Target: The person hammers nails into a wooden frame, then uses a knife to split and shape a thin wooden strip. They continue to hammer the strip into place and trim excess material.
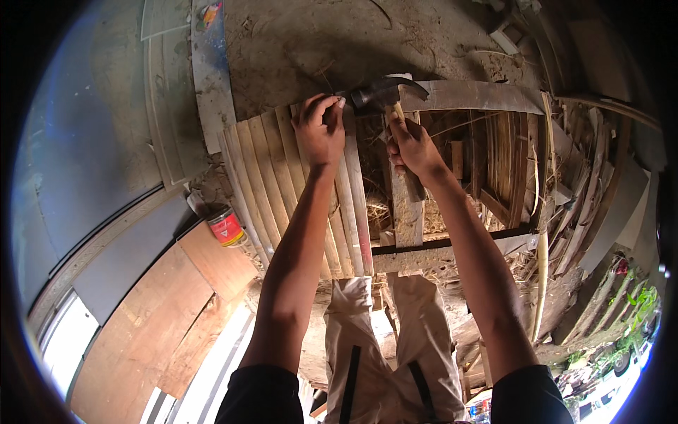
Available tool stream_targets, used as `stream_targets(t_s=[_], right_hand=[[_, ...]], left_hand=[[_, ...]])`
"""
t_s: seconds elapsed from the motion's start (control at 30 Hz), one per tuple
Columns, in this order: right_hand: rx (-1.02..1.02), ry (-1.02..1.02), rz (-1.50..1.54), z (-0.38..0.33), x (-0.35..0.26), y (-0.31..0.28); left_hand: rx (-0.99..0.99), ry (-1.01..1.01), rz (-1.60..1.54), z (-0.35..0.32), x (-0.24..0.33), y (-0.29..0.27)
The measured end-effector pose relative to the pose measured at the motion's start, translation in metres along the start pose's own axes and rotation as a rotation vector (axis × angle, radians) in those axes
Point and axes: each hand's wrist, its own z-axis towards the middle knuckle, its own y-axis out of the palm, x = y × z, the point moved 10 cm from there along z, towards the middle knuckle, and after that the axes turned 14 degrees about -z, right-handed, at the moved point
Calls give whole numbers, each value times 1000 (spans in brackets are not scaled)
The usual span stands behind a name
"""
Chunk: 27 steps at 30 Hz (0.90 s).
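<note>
No legible text, only tiny, unreadable print on 1 red-labelled can point(227, 227).

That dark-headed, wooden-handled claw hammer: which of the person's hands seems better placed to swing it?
Probably the right hand: it grips the claw hammer by its handle. The left hand, fingers bent, is at the far end of the pale wooden slats.

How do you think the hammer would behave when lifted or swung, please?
The hammer probably feels top-heavy, since its bulky dark head looks metallic. It is likely stiff, as the handle appears to be wood. It may twist in the right hand, because the head juts out on both sides of the handle.
</note>
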Motion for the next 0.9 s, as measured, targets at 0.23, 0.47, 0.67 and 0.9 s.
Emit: stream_targets(t_s=[0.23,0.47,0.67,0.9], right_hand=[[-11,24,-5,2,1,-2],[55,-69,46,-17,-11,7],[253,-388,-366,-36,-48,-4],[362,-490,-405,-33,-42,-9]], left_hand=[[13,14,47,2,4,-2],[-2,2,72,2,4,-1],[-42,33,131,0,7,3],[-60,-64,95,0,-1,4]])
